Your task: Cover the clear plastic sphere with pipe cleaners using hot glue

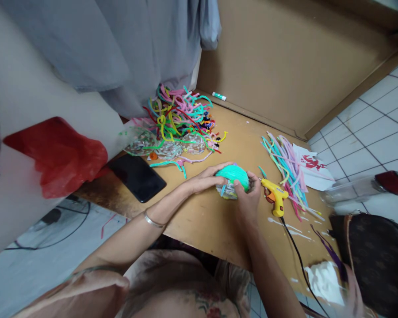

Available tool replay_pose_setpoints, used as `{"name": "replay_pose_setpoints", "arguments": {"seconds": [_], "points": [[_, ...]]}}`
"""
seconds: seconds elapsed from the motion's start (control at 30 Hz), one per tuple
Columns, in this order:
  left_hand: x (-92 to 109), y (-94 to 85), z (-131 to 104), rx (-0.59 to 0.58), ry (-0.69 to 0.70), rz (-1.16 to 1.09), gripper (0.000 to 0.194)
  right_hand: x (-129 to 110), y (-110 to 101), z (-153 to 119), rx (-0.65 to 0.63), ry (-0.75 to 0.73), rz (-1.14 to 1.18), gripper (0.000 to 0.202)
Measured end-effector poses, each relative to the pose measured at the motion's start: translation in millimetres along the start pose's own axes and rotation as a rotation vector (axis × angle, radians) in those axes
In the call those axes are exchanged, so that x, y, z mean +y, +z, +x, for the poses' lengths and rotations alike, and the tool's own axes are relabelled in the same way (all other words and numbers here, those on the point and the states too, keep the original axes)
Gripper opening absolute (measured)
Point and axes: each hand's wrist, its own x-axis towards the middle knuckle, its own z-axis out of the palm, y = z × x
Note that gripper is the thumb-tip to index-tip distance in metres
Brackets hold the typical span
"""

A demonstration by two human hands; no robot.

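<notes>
Farthest left I see a red plastic bag (pixel 58 154), then a black phone (pixel 137 177) lying flat on the wooden table (pixel 205 221), with a tangled heap of coloured pipe cleaners (pixel 177 117) behind it. My left hand (pixel 207 177) lies flat, fingers stretched over the teal coiled piece (pixel 232 178) at mid-table; my right hand (pixel 248 194) pinches its near edge. Just right lies a yellow glue gun (pixel 276 196), then a fan of loose pipe cleaners (pixel 287 170).
</notes>
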Motion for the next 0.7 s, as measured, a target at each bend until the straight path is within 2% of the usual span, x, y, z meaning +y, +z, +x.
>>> {"name": "replay_pose_setpoints", "arguments": {"seconds": [0.5,0.7], "points": [[2.6,3.8,0.4,0.042,0.023,0.098,0.079,1.1,-2.1,0.5,-0.015,-0.034,-0.04,0.055],[4.5,1.8,-0.9,0.003,0.037,0.135,0.083,-1.9,0.1,-1.7,0.004,-0.034,-0.063,0.055]]}}
